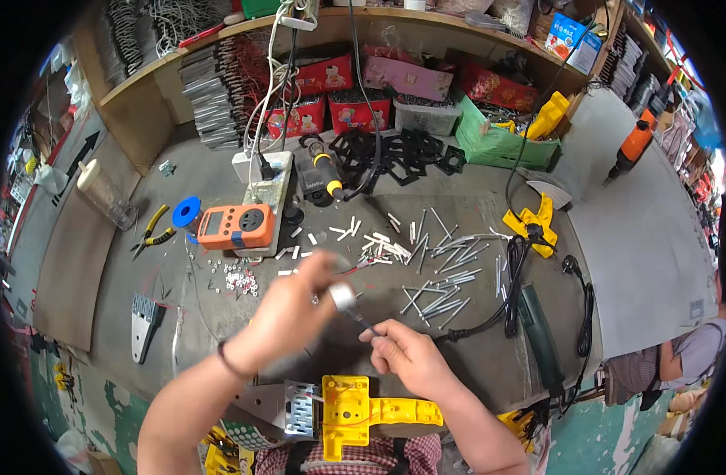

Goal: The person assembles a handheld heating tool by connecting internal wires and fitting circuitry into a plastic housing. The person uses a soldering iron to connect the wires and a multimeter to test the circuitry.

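Observation:
My right hand [406, 356] is closed, thumb against fingers, on a thin dark shaft-like piece. A blurred white round part [343, 296] sits at the upper end of that piece. Beside the white part is my left hand [287, 313], its fingers smeared by motion, so its grip cannot be made out. A red and a dark wire [359, 267] show just beyond it. Below the hands, near my lap, lies an open yellow plastic housing half [345, 389] with a handle. A perforated metal plate [301, 409] adjoins it on the left.
Long screws [438, 297] and white tubes [386, 247] lie scattered mid-bench. An orange socket meter [236, 227], pliers [153, 231] and small white rings [240, 279] are left. A soldering iron [325, 170] rests behind; a black cable [515, 285] runs right. An orange screwdriver [637, 144] hangs far right.

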Motion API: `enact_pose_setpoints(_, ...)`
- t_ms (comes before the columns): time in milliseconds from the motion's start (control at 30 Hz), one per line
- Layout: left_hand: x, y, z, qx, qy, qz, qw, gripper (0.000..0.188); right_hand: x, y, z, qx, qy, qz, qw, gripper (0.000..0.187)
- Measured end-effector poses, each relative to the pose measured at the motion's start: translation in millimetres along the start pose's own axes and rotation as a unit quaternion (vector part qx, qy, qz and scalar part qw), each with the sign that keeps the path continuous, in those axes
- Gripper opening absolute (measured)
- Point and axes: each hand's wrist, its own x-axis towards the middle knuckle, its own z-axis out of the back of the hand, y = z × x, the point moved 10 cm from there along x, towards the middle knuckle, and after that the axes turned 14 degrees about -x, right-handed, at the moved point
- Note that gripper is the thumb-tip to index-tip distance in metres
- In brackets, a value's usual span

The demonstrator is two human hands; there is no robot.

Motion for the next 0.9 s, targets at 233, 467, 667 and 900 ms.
enact_pose_setpoints(233, 93, 48, -2, 0.262, -0.073, -0.124, 0.954, 0.03, 2, -6, -12, 0.116, 0.078, 0.01, 0.99, 0.026)
enact_pose_setpoints(467, 90, 69, 1, 0.167, -0.042, -0.085, 0.981, 0.029, 2, -15, -5, 0.119, 0.046, -0.003, 0.992, 0.01)
enact_pose_setpoints(667, 74, 54, 0, 0.22, -0.036, -0.163, 0.961, 0.034, -1, -11, -1, 0.093, 0.031, 0.032, 0.995, 0.013)
enact_pose_setpoints(900, 70, 54, 5, 0.266, -0.019, -0.137, 0.954, 0.037, -5, -17, 28, 0.033, -0.103, 0.005, 0.994, 0.016)
